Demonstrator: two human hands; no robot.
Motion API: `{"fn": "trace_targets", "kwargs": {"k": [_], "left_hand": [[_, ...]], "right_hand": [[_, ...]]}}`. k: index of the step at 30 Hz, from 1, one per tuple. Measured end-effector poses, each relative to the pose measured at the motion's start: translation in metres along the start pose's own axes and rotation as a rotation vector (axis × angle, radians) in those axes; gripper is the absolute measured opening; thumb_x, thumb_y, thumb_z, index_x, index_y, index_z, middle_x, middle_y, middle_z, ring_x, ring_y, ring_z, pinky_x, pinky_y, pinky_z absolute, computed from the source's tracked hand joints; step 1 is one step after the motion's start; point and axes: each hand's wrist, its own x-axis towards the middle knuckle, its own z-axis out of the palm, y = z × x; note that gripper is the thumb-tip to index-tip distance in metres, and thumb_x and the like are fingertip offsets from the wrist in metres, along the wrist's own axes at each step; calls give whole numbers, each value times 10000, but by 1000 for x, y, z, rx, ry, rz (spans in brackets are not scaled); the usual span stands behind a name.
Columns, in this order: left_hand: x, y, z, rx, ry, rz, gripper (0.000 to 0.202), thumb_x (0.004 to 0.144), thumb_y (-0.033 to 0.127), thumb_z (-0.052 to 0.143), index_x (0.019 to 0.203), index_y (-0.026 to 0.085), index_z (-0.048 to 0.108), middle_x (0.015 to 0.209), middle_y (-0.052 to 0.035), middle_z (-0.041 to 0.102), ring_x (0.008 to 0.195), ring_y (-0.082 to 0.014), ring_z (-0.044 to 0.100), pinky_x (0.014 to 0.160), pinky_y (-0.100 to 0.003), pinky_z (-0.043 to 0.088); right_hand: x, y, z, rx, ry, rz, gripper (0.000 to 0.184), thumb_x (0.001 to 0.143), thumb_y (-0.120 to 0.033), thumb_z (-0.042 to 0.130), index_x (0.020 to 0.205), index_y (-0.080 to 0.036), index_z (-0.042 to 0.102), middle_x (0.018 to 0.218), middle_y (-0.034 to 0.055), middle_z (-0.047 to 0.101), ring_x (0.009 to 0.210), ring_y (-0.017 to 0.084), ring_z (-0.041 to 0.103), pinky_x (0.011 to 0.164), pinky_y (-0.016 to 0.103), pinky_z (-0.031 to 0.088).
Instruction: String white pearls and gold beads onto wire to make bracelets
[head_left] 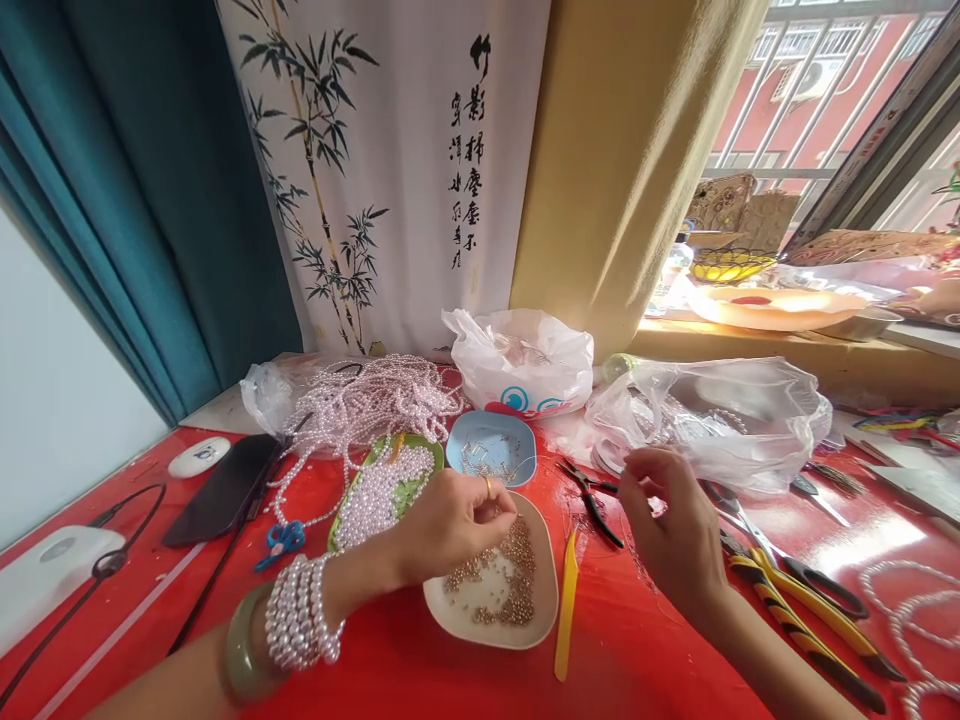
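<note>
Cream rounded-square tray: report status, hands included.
Left hand pinched, hiding part of tray. Right hand raised near black-handled pliers. Round gold beads inside. Flat yellow tool alongside.

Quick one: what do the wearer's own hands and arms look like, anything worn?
Bare human hands, no gloves; no sleeves in view. Left hand: gold-coloured ring on a finger; stacked strands of shiny pearl-like beads around the wrist, then a smooth, pale green bangle further up. Right hand: no jewellery visible.
</note>
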Motion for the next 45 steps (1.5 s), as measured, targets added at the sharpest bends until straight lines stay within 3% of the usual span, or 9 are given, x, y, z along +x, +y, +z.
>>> {"fn": "trace_targets", "kwargs": {"k": [8,13,18,22,25,29,35,39,45], "left_hand": [[0,-4,3,82,69,-34,141,712,204,501,638,122,589,442,71,337,429,-59,271,430,-187,233],[1,-6,2,94,70,-29,155,723,216,494,628,129,577,454,64,354,435,-64,287,427,-189,230],[1,-7,1,64,59,-40,150,743,226,479,654,137,561,477,64,346,449,-69,284,437,-196,237],[1,-8,0,30,57,-54,164,759,250,475,658,143,549,480,63,341,458,-75,283,442,-203,238],[0,-10,2,22,52,-59,176,765,264,476,658,144,548,477,64,338,456,-75,273,437,-205,226],[1,-14,3,30,44,-39,173,765,256,473,661,142,553,484,62,345,460,-74,281,442,-203,233],[0,-13,4,59,42,-39,169,746,249,485,655,136,573,468,56,368,445,-75,302,436,-203,237],[-1,-9,4,51,28,-34,170,747,239,476,660,134,577,475,53,374,450,-77,304,443,-206,239],[1,-7,3,39,30,-43,177,751,249,473,655,139,573,473,58,353,449,-79,293,440,-207,234]], "right_hand": [[-53,22,-17,-284,-478,-59,142,791,-183,381,806,-224,516,804,32,610,691,166,601,491,230,440],[-47,43,0,-389,-328,-84,242,791,-182,354,978,-166,507,935,106,598,872,228,566,725,336,454],[-12,36,-10,-514,-200,-101,203,813,-184,359,925,-162,527,833,82,630,799,222,584,649,301,425],[1,33,-24,-652,-315,-52,187,803,-159,373,736,-189,544,667,40,632,559,186,577,425,254,311],[3,34,-25,-665,-396,-92,222,786,-123,388,634,-182,538,625,63,612,588,207,575,470,271,341],[11,24,-17,-570,-444,-196,212,821,-121,369,822,-157,578,816,99,624,797,215,567,668,299,407],[25,11,-2,-451,-566,-213,233,869,-301,398,984,-166,549,921,79,638,819,187,593,666,277,450],[8,31,5,-508,-639,-232,406,748,-381,578,1029,-87,574,1000,176,631,918,299,581,721,379,463],[-26,48,14,-624,-599,-220,382,810,-359,498,1069,-86,566,1125,236,558,1020,341,525,770,455,445]]}}
